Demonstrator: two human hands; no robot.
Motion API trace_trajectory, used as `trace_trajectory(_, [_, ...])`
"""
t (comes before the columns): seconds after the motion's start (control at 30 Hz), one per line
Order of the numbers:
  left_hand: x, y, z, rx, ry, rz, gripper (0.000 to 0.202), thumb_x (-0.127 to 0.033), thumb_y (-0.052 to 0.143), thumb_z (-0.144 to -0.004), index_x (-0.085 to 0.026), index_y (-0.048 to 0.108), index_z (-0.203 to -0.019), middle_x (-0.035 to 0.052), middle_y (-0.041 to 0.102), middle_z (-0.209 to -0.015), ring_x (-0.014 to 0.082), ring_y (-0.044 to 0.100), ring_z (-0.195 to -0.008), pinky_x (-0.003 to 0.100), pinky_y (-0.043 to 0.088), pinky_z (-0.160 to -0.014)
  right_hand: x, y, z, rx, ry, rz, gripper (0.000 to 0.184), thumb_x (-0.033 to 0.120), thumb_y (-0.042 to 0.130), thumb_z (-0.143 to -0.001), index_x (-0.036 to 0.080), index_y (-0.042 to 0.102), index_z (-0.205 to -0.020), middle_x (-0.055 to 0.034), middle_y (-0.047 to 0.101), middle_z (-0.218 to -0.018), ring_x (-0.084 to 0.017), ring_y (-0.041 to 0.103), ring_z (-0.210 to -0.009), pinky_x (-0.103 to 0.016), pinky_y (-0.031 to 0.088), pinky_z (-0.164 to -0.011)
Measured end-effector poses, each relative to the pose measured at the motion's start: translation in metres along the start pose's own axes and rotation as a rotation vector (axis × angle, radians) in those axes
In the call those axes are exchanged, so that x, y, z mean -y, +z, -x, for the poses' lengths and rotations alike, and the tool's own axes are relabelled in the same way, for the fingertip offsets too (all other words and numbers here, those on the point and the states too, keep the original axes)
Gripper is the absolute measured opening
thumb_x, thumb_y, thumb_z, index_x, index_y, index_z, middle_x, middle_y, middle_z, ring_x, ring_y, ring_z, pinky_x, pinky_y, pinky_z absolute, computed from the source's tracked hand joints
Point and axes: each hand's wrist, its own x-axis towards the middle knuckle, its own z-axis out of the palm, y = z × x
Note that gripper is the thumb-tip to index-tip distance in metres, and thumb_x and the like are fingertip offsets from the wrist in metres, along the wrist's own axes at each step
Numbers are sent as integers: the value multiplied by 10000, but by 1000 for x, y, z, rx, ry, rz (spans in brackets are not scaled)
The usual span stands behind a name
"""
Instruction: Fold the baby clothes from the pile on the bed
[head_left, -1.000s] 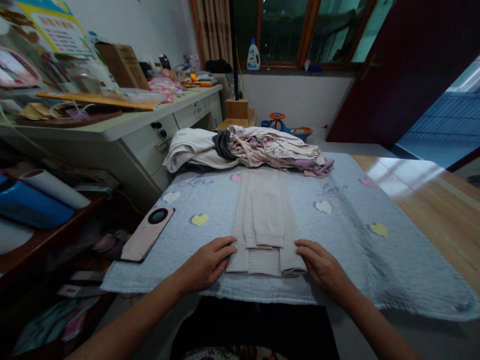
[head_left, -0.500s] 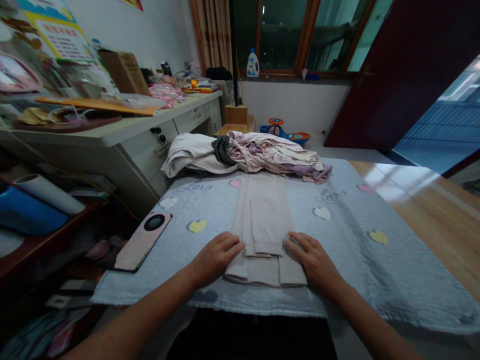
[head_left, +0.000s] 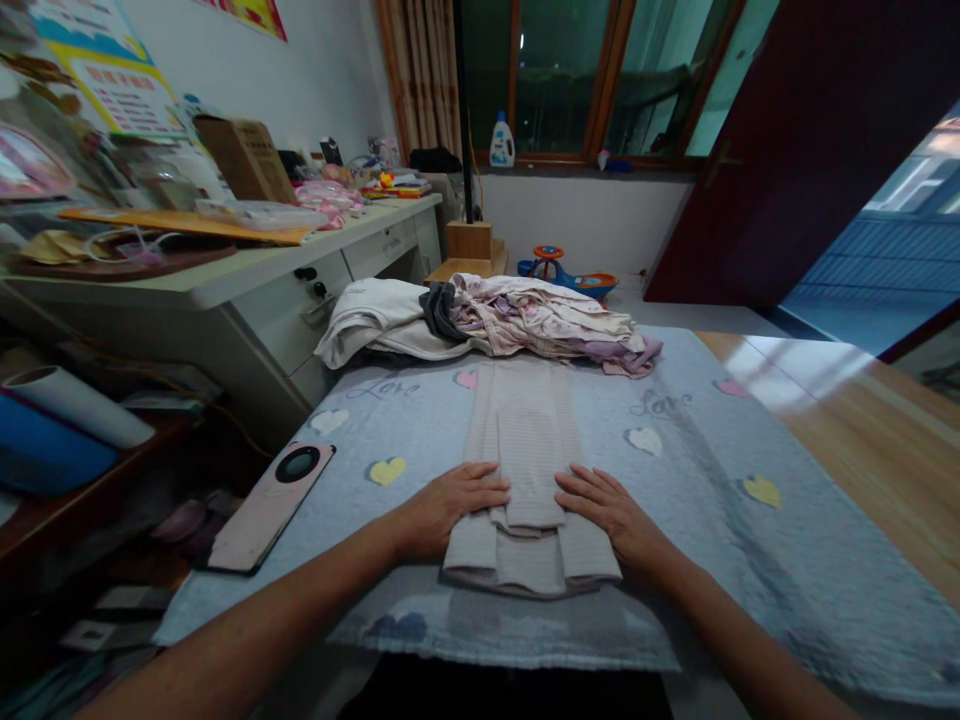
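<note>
A folded pale beige striped garment (head_left: pixel 525 470), probably a pair of leggings, lies lengthwise on a light blue quilted blanket (head_left: pixel 697 560) printed with hearts. My left hand (head_left: pixel 450 510) rests flat on the garment's left side, and my right hand (head_left: pixel 607 515) rests flat on its right side. Neither hand grips the cloth. Beyond the garment's far end sits a loose pile of pale pink and white clothes (head_left: pixel 525 325). A pink phone (head_left: pixel 266 510) lies on the blanket to the left of my left forearm.
A white drawer desk (head_left: pixel 292 310) crowded with papers, a cardboard box and plastic items stands at the left. Below it is a dark shelf with a blue object and a white roll. A wooden tabletop (head_left: pixel 847 430) extends to the right. A ride-on toy (head_left: pixel 570 280) stands beyond the blanket.
Both hands have slid from the garment's near corners further onto it and closer together. The whole view has shifted slightly, and the garment and blanket sit a little differently in the picture.
</note>
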Motion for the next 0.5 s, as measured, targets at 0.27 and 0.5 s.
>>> trace_trajectory(0.27, [9, -22, -13, 64, -80, 372, 397, -405, 420, -1002, -247, 632, -1298, 59, 639, -1371, 259, 488, -1372, 440, 330, -1170, -11, -12, -13, -108, -75, -290, 401, 451, 529, -969, 239, 638, -1292, -113, 646, -1348, -249, 550, -1305, -473, 372, -1139])
trace_trajectory(0.5, [32, -34, -39, -38, -375, 781, 450, -483, 652, -847, -209, 708, -1201, 54, 675, -1316, 281, 548, -1293, 423, 347, -1163, -16, -44, -50, -24, 149, -693, 439, 537, 474, -961, 226, 729, -1137, -80, 726, -1161, -275, 645, -1093, -407, 482, -997])
